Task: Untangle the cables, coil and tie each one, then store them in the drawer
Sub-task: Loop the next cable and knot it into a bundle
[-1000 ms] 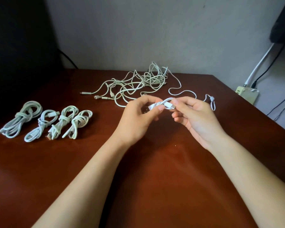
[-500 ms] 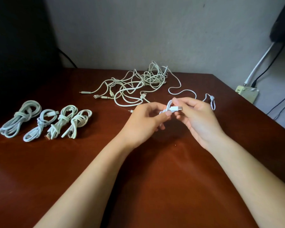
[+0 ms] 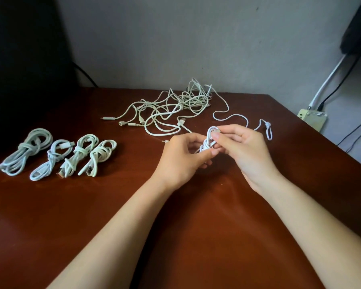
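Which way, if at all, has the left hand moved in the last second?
Yes, slightly: the left hand drew back, away from the tangled pile and its near loop.

White cable (image 3: 209,135): lower turns hidden behind the fingers of my left hand (image 3: 181,161) and right hand (image 3: 245,151). Tangled pile (image 3: 175,109): cable count unresolvable, plugs too small to identify. My forearms and tabletop (image 3: 196,236) cut off at bottom edge.

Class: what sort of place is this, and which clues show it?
Likely a home desk corner: a brown table against a plain wall, with a socket box beside it.
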Motion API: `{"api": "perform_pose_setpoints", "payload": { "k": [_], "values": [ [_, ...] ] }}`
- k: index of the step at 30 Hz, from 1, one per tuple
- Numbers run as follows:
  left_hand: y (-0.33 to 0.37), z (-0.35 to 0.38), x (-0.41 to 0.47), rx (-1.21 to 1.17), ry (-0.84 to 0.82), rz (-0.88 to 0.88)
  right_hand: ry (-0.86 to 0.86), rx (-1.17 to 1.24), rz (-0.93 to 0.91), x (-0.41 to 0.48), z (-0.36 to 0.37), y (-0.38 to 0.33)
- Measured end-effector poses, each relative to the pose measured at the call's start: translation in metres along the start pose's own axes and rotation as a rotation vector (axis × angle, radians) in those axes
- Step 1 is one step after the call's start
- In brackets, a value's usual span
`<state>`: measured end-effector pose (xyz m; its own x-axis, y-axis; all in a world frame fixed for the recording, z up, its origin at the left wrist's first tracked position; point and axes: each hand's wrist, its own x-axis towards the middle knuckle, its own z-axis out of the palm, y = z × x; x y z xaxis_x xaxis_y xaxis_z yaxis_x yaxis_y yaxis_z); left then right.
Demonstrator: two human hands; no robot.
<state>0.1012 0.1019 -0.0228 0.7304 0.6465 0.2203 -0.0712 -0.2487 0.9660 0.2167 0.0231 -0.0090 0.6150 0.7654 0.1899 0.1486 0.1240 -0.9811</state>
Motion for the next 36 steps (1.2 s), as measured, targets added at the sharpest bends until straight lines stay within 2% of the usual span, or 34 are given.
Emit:
{"api": "perform_pose_setpoints", "payload": {
  "k": [8, 19, 26, 31, 36],
  "values": [
    [0.001, -0.002, 0.002, -0.134, 0.007, -0.166, 0.082, 0.088, 0.002, 0.005, -0.007, -0.002],
    [0.006, -0.004, -0.001, -0.28, -0.01, -0.178, 0.049, 0.306, 0.102, 0.005, -0.006, -0.003],
    [0.006, -0.005, 0.0, -0.307, 0.027, -0.228, 0.007, 0.275, 0.07, 0.004, -0.005, -0.004],
    [0.003, -0.008, 0.001, -0.191, 0.056, -0.214, 0.024, 0.166, 0.027, 0.005, -0.007, -0.002],
    [-0.003, -0.01, 0.005, 0.183, 0.106, -0.118, 0.003, 0.111, 0.07, 0.007, -0.008, 0.002]
  ]
}}
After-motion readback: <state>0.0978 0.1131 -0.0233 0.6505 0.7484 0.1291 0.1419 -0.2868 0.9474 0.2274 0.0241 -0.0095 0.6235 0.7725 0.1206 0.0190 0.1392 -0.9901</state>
